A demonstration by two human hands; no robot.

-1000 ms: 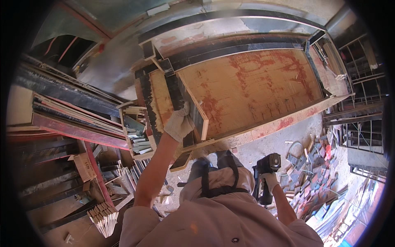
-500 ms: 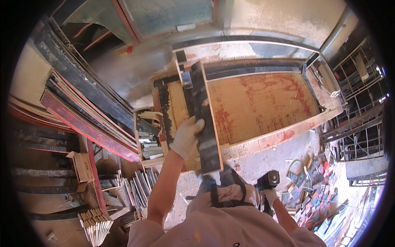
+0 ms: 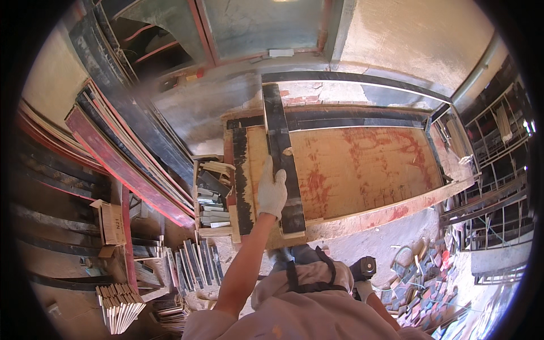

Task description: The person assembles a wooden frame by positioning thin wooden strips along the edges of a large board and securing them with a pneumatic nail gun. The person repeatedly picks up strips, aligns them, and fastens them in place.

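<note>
My left hand (image 3: 273, 192), in a white work glove, grips the left edge of a long black board (image 3: 279, 144), its thumb on top. This board runs front to back across the left part of a wooden workbench (image 3: 362, 156), and its far end meets the black rail of a rectangular frame (image 3: 368, 78). A pale knot-like patch shows on its right edge. Low at my right side, my gloved right hand (image 3: 364, 289) is closed around a black power tool (image 3: 363, 268). Its exact kind is hard to make out, and most of the fingers are hidden.
Left of the bench stands a shelf of short wood pieces (image 3: 215, 215). Long boards (image 3: 130, 158) lean further left, above a cardboard box (image 3: 110, 224) and bundled slats (image 3: 120, 306). Offcuts (image 3: 422, 277) litter the floor at right, beside a metal rack (image 3: 498, 187).
The black board has shifted left and straightened, its far end now against the frame's rail. My left hand still grips it. The power tool stays low at my right, and the whole view has shifted.
</note>
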